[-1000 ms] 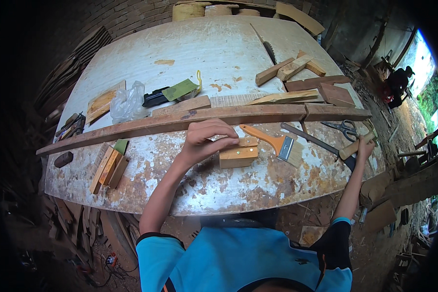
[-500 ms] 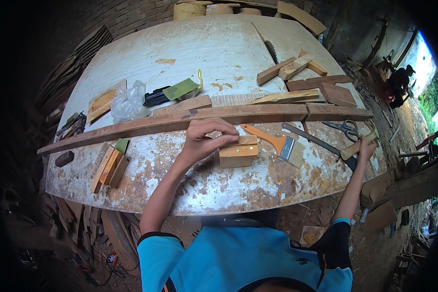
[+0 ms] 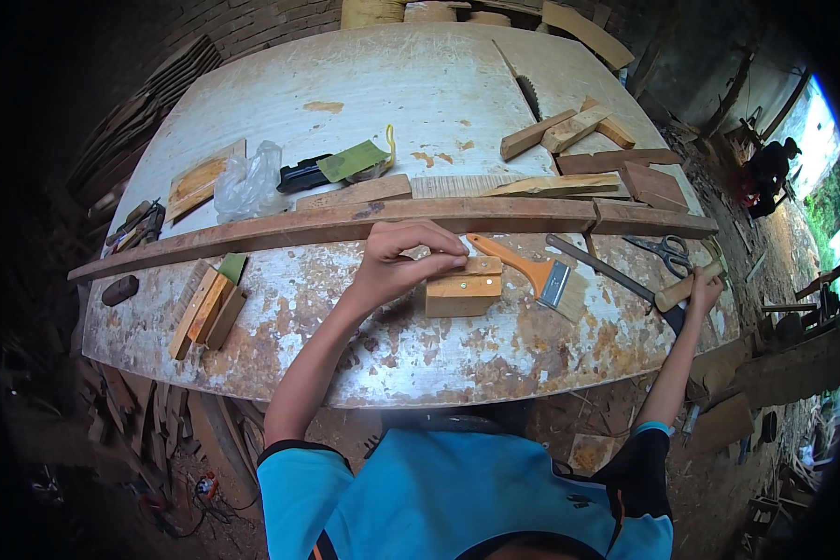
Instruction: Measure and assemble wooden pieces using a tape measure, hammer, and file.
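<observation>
On the near part of the table, my left hand [image 3: 409, 259] has its thumb and index finger pinched at the top of a small wooden block [image 3: 463, 297]. Anything between those fingertips is too small to make out. Pale round dots show on the block's upper strip. To the right, my right hand [image 3: 706, 291] is closed around a thick, pale wooden handle [image 3: 674, 295]; the rest of that tool is partly hidden. A flat paintbrush [image 3: 538, 273] with an orange handle lies just right of the block. Black scissors [image 3: 667, 252] rest near my right hand.
A long wooden beam [image 3: 336, 225] crosses the worn table [image 3: 383, 364] beyond my hands. Several small wood pieces [image 3: 205, 313] stand left, and a dark bar [image 3: 602, 269] lies right. A saw blade [image 3: 528, 96] protrudes from the table farther back. Another person [image 3: 768, 177] is at far right.
The view has shifted slightly. My left hand stays pinched at the block, and my right hand keeps its grip on the wooden handle.
</observation>
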Motion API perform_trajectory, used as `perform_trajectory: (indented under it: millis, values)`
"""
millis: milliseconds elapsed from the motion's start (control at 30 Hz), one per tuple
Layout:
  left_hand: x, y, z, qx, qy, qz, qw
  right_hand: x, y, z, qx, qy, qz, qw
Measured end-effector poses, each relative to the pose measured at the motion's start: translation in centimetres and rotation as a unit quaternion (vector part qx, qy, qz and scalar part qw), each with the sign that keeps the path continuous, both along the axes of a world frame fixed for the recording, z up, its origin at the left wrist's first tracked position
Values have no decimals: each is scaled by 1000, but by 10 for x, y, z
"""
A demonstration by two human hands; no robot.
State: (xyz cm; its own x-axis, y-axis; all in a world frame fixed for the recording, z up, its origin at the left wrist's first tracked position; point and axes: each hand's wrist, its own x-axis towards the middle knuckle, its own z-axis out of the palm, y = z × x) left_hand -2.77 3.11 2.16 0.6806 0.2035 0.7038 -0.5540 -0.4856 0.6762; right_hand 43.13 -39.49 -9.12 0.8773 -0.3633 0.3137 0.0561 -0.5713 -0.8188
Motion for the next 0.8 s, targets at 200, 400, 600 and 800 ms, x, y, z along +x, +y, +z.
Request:
perform_trajectory:
  millis: [200, 400, 600, 800]
  values:
    - [0, -1, -1, -4, -11, -9, 1000, -15, 5, 11, 42, 21, 6, 999]
    - [0, -2, -2, -20, -6, -9, 1000, -20, 9, 15, 25, 13, 12, 1000]
    - [2, -1, -4, -47, 4, -7, 999, -18, 8, 12, 33, 4, 18, 999]
    - [3, 0, -4, -57, 3, -11, 998, -18, 8, 12, 25, 7, 13, 1000]
